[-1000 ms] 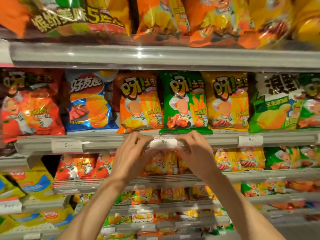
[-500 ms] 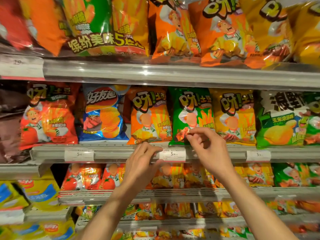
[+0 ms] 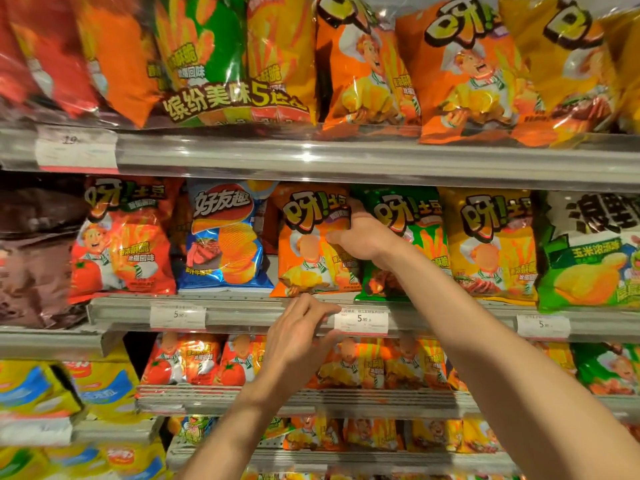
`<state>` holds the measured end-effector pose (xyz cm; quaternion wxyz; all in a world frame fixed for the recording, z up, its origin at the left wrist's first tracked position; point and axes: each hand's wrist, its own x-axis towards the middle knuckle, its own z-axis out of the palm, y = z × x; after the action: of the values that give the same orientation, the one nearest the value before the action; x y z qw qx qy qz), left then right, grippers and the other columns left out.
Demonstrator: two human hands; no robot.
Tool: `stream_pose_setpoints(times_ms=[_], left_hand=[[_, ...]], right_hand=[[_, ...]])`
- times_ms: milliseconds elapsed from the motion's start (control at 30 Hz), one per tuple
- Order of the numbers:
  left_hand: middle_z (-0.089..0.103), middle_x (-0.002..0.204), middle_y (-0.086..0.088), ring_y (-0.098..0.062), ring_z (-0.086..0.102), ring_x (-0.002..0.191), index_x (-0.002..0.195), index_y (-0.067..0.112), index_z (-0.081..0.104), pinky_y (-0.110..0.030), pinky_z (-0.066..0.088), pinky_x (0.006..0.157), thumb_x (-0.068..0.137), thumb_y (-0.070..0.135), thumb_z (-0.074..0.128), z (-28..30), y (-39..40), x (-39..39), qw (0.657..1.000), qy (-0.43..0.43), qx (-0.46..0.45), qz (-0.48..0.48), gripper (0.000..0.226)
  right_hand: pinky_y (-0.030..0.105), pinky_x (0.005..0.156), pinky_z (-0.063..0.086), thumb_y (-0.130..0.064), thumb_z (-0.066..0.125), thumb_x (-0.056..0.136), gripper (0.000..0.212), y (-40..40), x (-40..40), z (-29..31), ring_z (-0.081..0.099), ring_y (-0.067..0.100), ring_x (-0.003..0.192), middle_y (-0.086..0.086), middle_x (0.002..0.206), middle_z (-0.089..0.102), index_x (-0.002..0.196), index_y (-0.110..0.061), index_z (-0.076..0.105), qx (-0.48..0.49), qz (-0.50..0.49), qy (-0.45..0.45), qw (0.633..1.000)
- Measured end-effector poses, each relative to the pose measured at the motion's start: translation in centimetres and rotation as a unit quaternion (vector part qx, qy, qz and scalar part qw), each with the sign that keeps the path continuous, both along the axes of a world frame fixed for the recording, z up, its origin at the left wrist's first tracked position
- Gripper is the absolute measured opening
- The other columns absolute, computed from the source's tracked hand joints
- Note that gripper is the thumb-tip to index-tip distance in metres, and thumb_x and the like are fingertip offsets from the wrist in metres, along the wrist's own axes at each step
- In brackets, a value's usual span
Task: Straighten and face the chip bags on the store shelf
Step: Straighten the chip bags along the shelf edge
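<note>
On the middle shelf [image 3: 242, 315], a red tomato bag [image 3: 121, 244] is standing at the left, a blue bag [image 3: 225, 237] beside it, both facing out. Next, the left hand [image 3: 299, 336] is resting low on the shelf's front rail, fingers loosely bent and touching the left edge of a white price tag [image 3: 361, 319]; whether it is pinching the tag I cannot tell. Above it, the right hand [image 3: 363, 233] is gripping the orange chip bag [image 3: 311, 244] at its right edge, thumb on the front, fingers tucked into the gap beside the green bag [image 3: 405, 237]. A yellow bag [image 3: 491, 244] is standing further right.

Risks, as I judge them: pulling the orange bag sideways could drag the green neighbour askew or tip it off the rail, and a hard squeeze could crush the chips. The left fingers may also knock the tag crooked.

The shelving is grey metal with clear tag strips, packed tiers above and below, in dim, warm store light.
</note>
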<state>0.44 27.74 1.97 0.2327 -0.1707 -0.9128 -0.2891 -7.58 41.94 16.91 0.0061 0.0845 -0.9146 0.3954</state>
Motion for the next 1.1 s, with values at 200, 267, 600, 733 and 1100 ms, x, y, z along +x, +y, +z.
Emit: stream_pose_setpoints(times_ms=[200,267,600,733,1100], left_hand=[[0.05,0.108,0.017,-0.003,0.047,0.103,0.125,0.034,0.059,-0.023,0.037,0.071,0.091,0.042,0.066,-0.2,-0.1,-0.1,1.0,-0.008,-0.005,0.002,0.036],[0.05,0.108,0.017,-0.003,0.047,0.103,0.125,0.034,0.06,-0.023,0.036,0.07,0.09,0.041,0.067,-0.2,0.0,-0.2,1.0,-0.005,-0.007,0.003,0.036],[0.05,0.102,0.019,0.004,0.04,0.092,0.118,0.036,0.061,-0.024,0.042,0.067,0.086,0.041,0.07,-0.7,-0.1,-0.5,1.0,0.008,0.009,0.0,0.034],[0.051,0.102,0.018,-0.001,0.046,0.095,0.119,0.035,0.061,-0.024,0.042,0.067,0.086,0.039,0.072,-0.6,0.0,-0.5,1.0,0.014,0.005,0.004,0.035],[0.046,0.102,0.02,0.001,0.041,0.095,0.121,0.034,0.062,-0.024,0.039,0.072,0.088,0.04,0.068,-0.1,0.1,-0.3,1.0,-0.011,0.016,0.008,0.034]], right_hand=[[0.031,0.098,0.047,-0.016,0.076,0.087,0.093,-0.1,-0.9,-1.4,0.049,0.024,0.133,0.005,0.147,0.048,0.159,-0.028,0.017,-0.103,0.013,0.046,0.993],[0.03,0.101,0.045,-0.016,0.076,0.088,0.093,0.1,-0.7,-1.7,0.048,0.021,0.132,0.003,0.146,0.048,0.159,-0.029,0.018,-0.113,0.019,0.074,0.991],[0.02,0.09,0.04,-0.021,0.077,0.087,0.082,-0.1,-0.8,-2.7,0.045,0.005,0.113,0.0,0.137,0.055,0.155,-0.023,0.031,-0.123,-0.017,0.144,0.982],[0.023,0.091,0.042,-0.026,0.077,0.087,0.081,-0.7,-1.0,-2.9,0.053,0.017,0.121,0.003,0.136,0.056,0.154,-0.024,0.032,-0.107,-0.032,0.154,0.982],[0.042,0.094,0.053,-0.03,0.067,0.095,0.051,-1.4,0.3,-2.4,0.062,0.032,0.111,0.016,0.122,0.064,0.134,-0.002,0.05,-0.047,-0.052,0.112,0.991]])
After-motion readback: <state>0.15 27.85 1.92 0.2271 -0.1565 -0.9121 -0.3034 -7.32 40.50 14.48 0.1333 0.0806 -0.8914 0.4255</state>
